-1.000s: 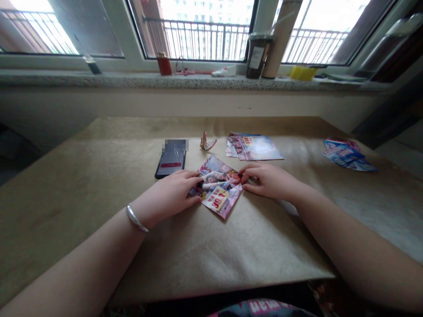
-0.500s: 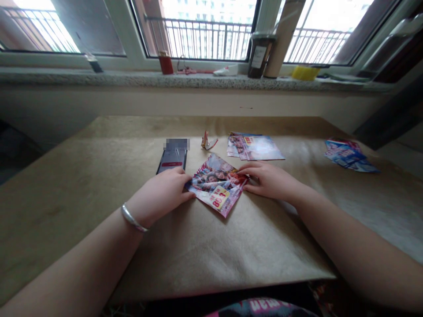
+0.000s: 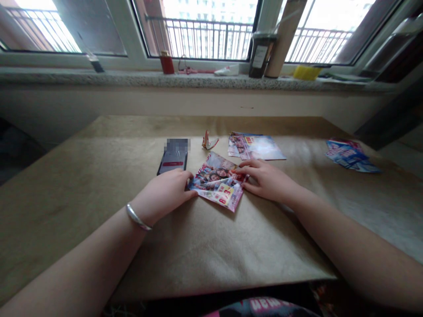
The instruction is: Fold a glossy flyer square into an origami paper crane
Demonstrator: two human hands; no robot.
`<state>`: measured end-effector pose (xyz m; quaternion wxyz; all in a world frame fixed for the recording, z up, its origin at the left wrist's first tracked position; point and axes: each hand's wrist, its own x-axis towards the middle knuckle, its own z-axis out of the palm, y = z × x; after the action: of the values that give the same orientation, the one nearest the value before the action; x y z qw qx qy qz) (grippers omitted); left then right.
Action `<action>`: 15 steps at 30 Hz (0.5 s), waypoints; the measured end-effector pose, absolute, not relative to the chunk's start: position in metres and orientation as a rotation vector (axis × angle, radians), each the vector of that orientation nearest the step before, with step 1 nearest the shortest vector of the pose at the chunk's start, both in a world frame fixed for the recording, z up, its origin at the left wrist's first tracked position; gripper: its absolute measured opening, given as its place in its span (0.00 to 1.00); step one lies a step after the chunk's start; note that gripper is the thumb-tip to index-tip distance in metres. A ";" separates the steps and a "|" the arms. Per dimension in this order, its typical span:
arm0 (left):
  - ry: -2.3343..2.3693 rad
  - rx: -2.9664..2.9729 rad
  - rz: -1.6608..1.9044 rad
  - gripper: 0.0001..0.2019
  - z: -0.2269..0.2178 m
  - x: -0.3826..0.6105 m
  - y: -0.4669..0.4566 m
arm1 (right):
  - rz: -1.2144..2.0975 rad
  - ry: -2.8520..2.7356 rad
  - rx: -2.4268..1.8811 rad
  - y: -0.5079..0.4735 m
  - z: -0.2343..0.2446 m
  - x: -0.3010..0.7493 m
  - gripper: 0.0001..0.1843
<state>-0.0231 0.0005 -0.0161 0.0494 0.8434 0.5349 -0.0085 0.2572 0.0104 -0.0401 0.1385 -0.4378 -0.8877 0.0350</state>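
Note:
A glossy printed flyer [image 3: 216, 178] in pink and blue, with a yellow price patch, lies slanted on the table between my hands. One crease runs across its lower half, and the part below looks folded over. My left hand [image 3: 170, 191], with a silver bangle at the wrist, pinches the flyer's left corner between thumb and fingers. At the right edge my right hand [image 3: 264, 178] grips it, fingers on top and thumb lower down. Just beyond my left hand lies a dark phone [image 3: 174, 156].
Behind the flyer stands a small folded paper piece [image 3: 209, 141]. A stack of similar flyers [image 3: 261, 147] lies at the back, and several blue and pink folded papers [image 3: 352, 156] lie far right. The windowsill [image 3: 132, 79] holds a red container [image 3: 167, 64] and a dark jar [image 3: 261, 55].
The flyer's lower corner has swung right and slightly up, and its folded lower part has shifted. Both hands keep hold, my left hand moving slightly right.

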 end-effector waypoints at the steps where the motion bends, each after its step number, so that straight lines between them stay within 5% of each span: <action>1: 1.623 2.559 -0.015 0.17 -0.016 -0.024 0.001 | 0.110 -2.566 -1.262 0.010 -0.041 0.257 0.21; 15: 1.532 2.528 0.059 0.12 -0.015 -0.024 0.004 | 0.159 -2.561 -1.233 0.016 -0.047 0.262 0.20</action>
<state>-0.0239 0.0036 -0.0149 0.0924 0.8514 0.5160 0.0198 0.2622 0.0164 -0.0471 0.1466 -0.4285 -0.8898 0.0553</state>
